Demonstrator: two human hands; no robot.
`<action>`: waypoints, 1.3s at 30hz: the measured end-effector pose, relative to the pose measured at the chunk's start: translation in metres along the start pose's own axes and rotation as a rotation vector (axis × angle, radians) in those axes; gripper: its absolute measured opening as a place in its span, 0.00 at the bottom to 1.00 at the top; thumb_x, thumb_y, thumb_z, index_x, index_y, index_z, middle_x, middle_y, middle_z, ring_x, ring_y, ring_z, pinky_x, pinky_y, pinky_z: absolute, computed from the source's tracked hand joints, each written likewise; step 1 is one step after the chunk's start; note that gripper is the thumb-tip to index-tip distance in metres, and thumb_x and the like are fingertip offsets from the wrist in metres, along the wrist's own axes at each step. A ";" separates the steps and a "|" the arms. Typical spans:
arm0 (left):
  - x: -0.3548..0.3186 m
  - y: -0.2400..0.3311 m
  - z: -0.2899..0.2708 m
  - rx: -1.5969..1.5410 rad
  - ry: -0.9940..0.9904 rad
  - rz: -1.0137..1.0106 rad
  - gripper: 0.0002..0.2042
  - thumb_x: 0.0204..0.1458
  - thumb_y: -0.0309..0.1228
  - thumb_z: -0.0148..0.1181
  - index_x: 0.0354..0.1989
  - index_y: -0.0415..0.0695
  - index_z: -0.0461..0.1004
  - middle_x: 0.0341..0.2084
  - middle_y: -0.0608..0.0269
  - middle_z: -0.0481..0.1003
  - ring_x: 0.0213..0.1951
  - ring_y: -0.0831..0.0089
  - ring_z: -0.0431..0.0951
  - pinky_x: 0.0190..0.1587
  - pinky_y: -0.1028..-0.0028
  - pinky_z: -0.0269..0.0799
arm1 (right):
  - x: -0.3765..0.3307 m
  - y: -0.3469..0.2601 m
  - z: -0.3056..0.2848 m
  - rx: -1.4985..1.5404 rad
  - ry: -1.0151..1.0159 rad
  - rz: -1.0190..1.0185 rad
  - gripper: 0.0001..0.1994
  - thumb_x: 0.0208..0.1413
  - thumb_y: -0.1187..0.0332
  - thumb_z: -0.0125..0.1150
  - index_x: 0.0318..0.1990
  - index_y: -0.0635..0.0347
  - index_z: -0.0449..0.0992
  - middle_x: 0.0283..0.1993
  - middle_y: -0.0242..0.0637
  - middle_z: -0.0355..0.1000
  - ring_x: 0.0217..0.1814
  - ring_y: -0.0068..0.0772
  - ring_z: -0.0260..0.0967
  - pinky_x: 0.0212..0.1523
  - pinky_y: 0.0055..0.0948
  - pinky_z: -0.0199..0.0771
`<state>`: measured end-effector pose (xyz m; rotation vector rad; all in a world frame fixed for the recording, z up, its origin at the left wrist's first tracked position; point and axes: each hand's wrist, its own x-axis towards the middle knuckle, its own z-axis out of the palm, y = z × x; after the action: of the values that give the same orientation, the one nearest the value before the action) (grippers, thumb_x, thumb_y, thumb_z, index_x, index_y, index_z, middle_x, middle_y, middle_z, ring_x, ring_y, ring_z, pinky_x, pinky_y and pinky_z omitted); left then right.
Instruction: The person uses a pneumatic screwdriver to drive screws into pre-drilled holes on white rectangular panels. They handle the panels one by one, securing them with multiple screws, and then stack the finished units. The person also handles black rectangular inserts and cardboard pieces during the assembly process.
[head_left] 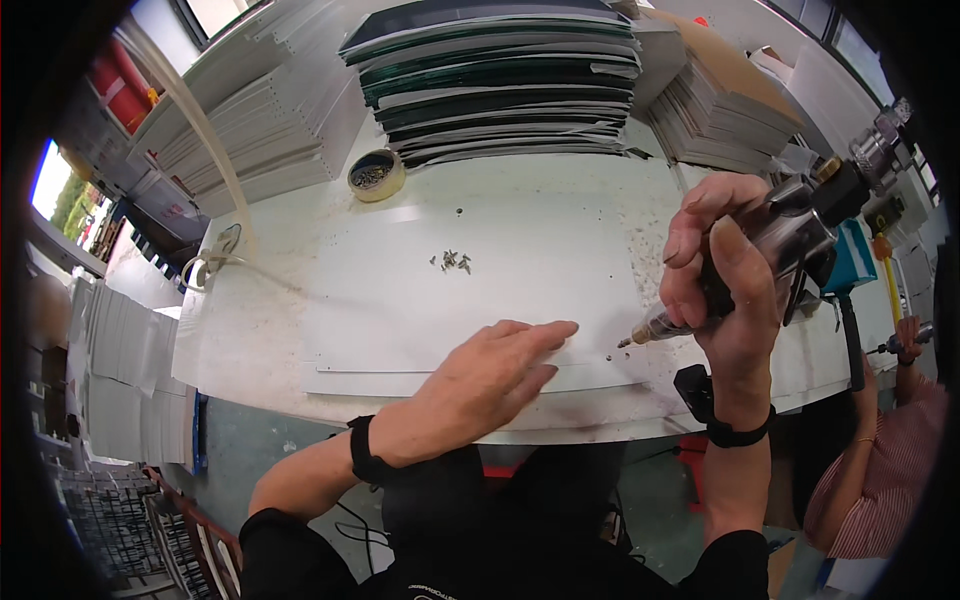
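Note:
My right hand (728, 290) grips a pneumatic screwdriver (790, 235), tilted so its bit points down-left at the white table near a small dark hole by the panel's right edge. My left hand (490, 375) lies flat, fingers together, pressing on the front right part of a white flat panel (400, 300) that rests on the table. A small heap of several screws (452, 262) sits on the panel, farther from me than both hands.
A tape roll filled with screws (376, 174) stands behind the panel. Stacks of dark sheets (500, 80), white sheets (250, 130) and brown boards (720, 100) line the back. Another person in a striped sleeve (880, 480) holds a tool at the right.

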<state>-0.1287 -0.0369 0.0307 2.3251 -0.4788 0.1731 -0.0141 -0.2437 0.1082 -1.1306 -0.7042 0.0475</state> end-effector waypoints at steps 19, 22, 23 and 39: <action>0.031 -0.123 -0.082 0.246 0.137 -0.180 0.04 0.59 0.25 0.63 0.39 0.39 0.79 0.34 0.56 0.82 0.36 0.65 0.82 0.43 0.69 0.77 | 0.011 0.018 0.009 -0.040 0.077 -0.152 0.13 0.70 0.62 0.50 0.53 0.62 0.66 0.34 0.36 0.70 0.12 0.17 0.53 0.15 0.22 0.62; 0.030 -0.102 -0.078 -0.254 0.090 -0.306 0.05 0.62 0.25 0.62 0.41 0.36 0.76 0.35 0.58 0.81 0.39 0.71 0.82 0.45 0.71 0.79 | 0.019 0.018 0.022 0.057 0.116 -0.203 0.12 0.71 0.64 0.49 0.53 0.62 0.66 0.34 0.37 0.71 0.14 0.18 0.56 0.16 0.23 0.64; 0.027 -0.101 -0.073 -0.436 0.039 -0.356 0.05 0.64 0.25 0.61 0.43 0.37 0.74 0.39 0.60 0.80 0.41 0.76 0.80 0.46 0.72 0.80 | 0.022 0.022 0.024 0.091 0.081 -0.240 0.12 0.72 0.64 0.47 0.53 0.61 0.66 0.36 0.36 0.70 0.14 0.17 0.55 0.16 0.22 0.63; 0.015 -0.091 -0.039 -1.276 -0.079 -0.493 0.09 0.65 0.26 0.61 0.51 0.43 0.70 0.43 0.63 0.76 0.47 0.74 0.79 0.50 0.71 0.83 | 0.032 0.040 0.046 0.240 0.051 -0.289 0.11 0.75 0.63 0.41 0.53 0.60 0.66 0.36 0.33 0.67 0.16 0.17 0.53 0.17 0.23 0.64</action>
<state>-0.0787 0.0454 0.0041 1.1206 0.0178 -0.3725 -0.0007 -0.1764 0.1010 -0.7908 -0.7878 -0.1382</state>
